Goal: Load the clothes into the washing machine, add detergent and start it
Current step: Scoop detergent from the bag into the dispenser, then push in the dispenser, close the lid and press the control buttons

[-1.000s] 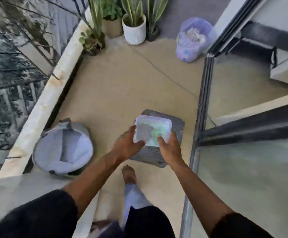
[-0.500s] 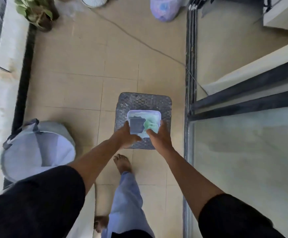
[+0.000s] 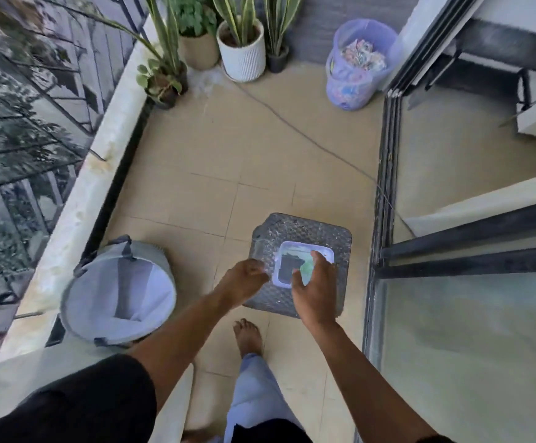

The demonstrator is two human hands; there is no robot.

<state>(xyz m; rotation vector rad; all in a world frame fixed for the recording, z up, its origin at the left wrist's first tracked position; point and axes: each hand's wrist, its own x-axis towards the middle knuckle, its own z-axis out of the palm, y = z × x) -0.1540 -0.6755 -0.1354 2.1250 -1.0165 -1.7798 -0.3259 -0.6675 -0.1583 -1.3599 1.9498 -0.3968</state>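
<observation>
While no writing can be read anywhere, the grey laundry basket stands at lower left, the woven stool at centre; on it lies the flat plastic container, contents blurred. Right hand, fingers spread, hovers over it; left hand, loosely curled, beside it.

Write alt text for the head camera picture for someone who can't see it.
Seen from above, a person's left hand and right hand reach over a small lidded plastic box resting on a grey woven stool on a tiled balcony. An open grey laundry hamper stands to the left; potted plants and a lilac basket lie beyond.
</observation>
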